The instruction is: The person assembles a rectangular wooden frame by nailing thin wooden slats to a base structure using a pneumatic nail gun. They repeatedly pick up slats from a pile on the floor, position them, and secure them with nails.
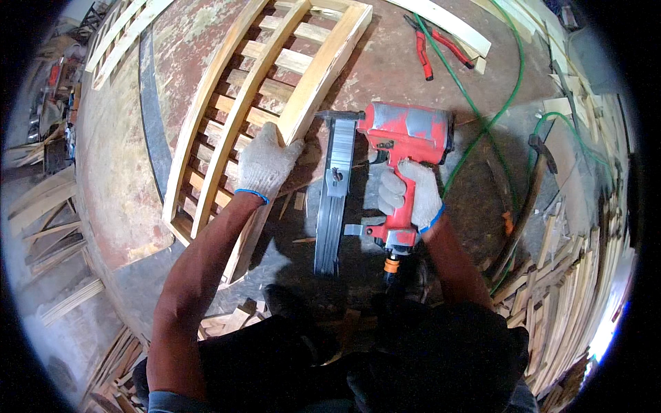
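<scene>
A slatted wooden frame [315, 88] lies aslant in the upper middle, with long rails crossed by several slats. My left hand [265, 165], in a whitish knit glove with a blue cuff, grips its right-hand rail, fingers over the wood and thumb spread to the side. My right hand [421, 196], gloved alike, is wrapped round the handle of a worn red nail gun [407, 127]. The gun's nose points left toward the rail, and its long metal magazine [330, 230] hangs down toward me. Whether the nose touches the wood I cannot tell.
Red-handled pliers [421, 56] lie beyond the gun, close to a pale board [447, 24]. A green hose [515, 89] loops across the right side, near a hammer [544, 153]. Wood strips [561, 310] are heaped at lower right. Another slatted frame [127, 38] lies far left.
</scene>
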`<state>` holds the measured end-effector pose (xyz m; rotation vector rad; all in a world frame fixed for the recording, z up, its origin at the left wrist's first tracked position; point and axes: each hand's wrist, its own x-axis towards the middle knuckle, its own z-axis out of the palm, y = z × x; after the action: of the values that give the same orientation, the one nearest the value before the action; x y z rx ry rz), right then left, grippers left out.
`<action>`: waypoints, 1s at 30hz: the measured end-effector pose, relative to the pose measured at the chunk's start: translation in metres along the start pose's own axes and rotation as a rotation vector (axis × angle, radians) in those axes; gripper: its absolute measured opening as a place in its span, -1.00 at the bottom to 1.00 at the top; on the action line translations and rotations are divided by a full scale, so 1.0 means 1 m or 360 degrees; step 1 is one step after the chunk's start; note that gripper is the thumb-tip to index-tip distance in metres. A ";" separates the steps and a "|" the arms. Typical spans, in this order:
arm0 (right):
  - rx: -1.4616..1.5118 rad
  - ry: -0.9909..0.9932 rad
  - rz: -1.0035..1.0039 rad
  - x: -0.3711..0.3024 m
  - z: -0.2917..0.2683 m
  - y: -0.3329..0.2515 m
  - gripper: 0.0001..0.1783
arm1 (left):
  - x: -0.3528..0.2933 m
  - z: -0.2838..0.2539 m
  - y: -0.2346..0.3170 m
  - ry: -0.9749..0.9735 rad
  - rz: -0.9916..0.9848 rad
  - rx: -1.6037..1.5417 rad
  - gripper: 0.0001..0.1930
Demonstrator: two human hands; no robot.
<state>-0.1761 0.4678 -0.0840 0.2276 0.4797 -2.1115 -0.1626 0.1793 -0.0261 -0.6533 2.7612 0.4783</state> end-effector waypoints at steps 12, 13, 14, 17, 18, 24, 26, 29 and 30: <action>0.0047 -0.0085 -0.0020 0.017 -0.002 -0.003 -0.55 | 0.001 0.000 -0.001 -0.0006 0.0023 0.0034 -0.45; 0.0058 -0.0076 -0.0021 0.016 -0.003 -0.003 -0.56 | 0.000 0.000 -0.001 -0.0006 0.0036 0.0027 -0.45; 0.0069 -0.0066 -0.0020 0.014 -0.004 -0.003 -0.57 | 0.000 0.001 0.000 -0.0006 0.0049 0.0021 -0.44; 0.0115 -0.0043 -0.0005 0.011 -0.002 -0.001 -0.57 | -0.002 -0.001 0.001 0.0050 0.0023 0.0051 -0.43; 0.0085 -0.0034 -0.0015 0.007 -0.001 -0.001 -0.57 | -0.002 -0.002 0.000 0.0021 0.0023 0.0047 -0.42; 0.0000 0.0000 0.0016 -0.013 0.014 0.017 -0.41 | -0.019 -0.024 -0.019 -0.0251 0.0117 0.0074 -0.32; 0.0065 -0.0074 0.0083 -0.018 0.010 0.029 -0.43 | -0.043 -0.038 -0.036 -0.0305 0.0125 0.0075 -0.32; 0.0160 -0.0064 0.0198 -0.020 0.013 0.040 -0.45 | -0.083 -0.043 -0.082 -0.0365 0.0192 0.0193 -0.32; 0.0190 -0.0038 0.0218 -0.017 0.007 0.047 -0.45 | -0.101 -0.047 -0.090 -0.0493 0.0116 0.0262 -0.35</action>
<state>-0.1270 0.4545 -0.0841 0.2948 0.3151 -2.0081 -0.0409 0.1243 0.0267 -0.4022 2.5024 0.3299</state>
